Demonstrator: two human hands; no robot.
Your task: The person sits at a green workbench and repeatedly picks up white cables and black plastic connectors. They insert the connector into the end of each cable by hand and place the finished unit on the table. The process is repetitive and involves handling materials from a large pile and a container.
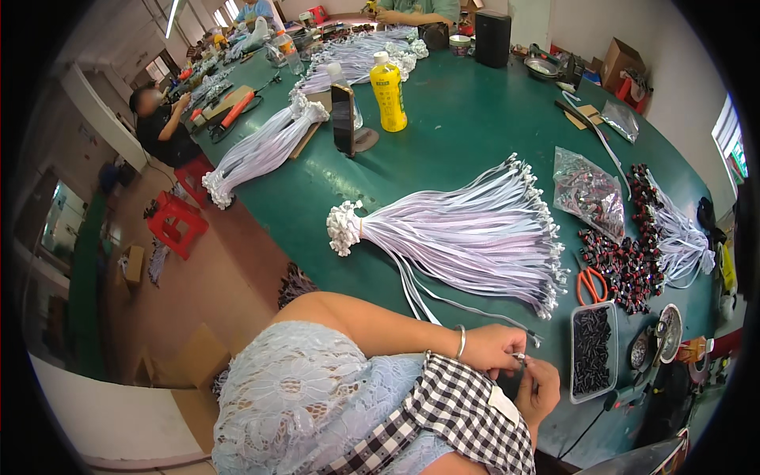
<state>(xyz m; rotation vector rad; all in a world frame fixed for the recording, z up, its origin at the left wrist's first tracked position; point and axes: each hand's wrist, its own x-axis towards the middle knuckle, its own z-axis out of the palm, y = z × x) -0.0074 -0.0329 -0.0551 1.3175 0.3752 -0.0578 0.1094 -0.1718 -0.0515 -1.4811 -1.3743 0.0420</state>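
Observation:
At the table's near edge my left hand (500,348), with a silver bangle at the wrist, is closed in a pinch on a small white connector (518,356). My right hand (540,388) meets it from below right, its fingers closed on the same small piece; a dark bit shows there, too small to make out. Just beyond my hands lies a fanned bundle of white flat cables (467,233), gathered at its left end, with connectors at both ends. One loose cable (491,315) strays from it and ends beside my left hand.
To the right stand a clear tub (615,348) of black sleeves, orange-handled scissors (590,286), a pile of small red-black parts (621,269) and a plastic bag (587,190). Farther off are a phone (343,119), a yellow bottle (388,93) and another cable bundle (261,150). People sit beyond.

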